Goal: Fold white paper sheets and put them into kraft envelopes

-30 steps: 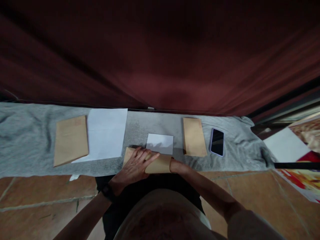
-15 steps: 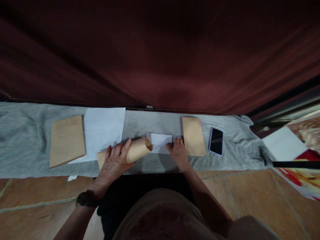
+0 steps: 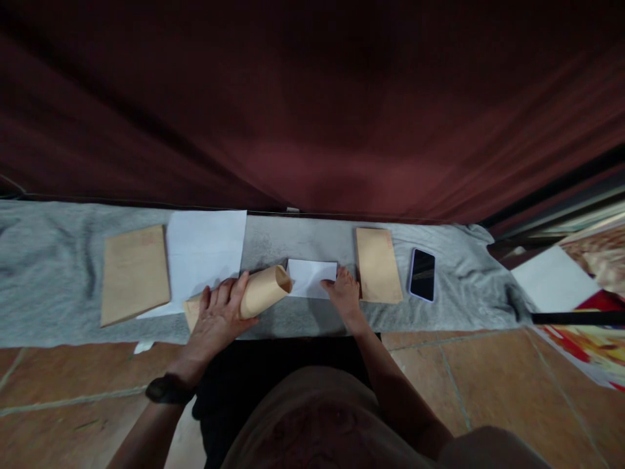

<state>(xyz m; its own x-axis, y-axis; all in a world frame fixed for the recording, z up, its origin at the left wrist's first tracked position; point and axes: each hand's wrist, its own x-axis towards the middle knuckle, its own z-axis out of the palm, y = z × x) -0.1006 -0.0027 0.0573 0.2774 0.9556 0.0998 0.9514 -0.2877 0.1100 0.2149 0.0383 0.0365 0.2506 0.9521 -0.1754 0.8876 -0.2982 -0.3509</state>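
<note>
My left hand [image 3: 221,311] is closed over a brown paper envelope [image 3: 263,291], whose mouth bulges open toward the right. In front of me, a folded white paper [image 3: 307,277] lies on the grey cloth. The thumb and fingers of my right hand [image 3: 344,292] grip its right end. Just right of that hand is a stack of brown envelopes [image 3: 378,264]. Left of my left hand, larger white sheets [image 3: 208,244] lie flat, with another pile of brown envelopes [image 3: 135,275] partly overlapping their left edge.
A phone [image 3: 422,275] with a pale case rests right of the envelope stack. The grey cloth [image 3: 459,273] covers a long narrow surface. Behind it hangs a dark red curtain [image 3: 312,156]. A colourful printed sheet [image 3: 596,345] is at the far right, above the tiled floor [image 3: 430,365].
My left hand and the envelope have shifted slightly left. My right hand has moved a little left on the folded paper, its thumb further over it.
</note>
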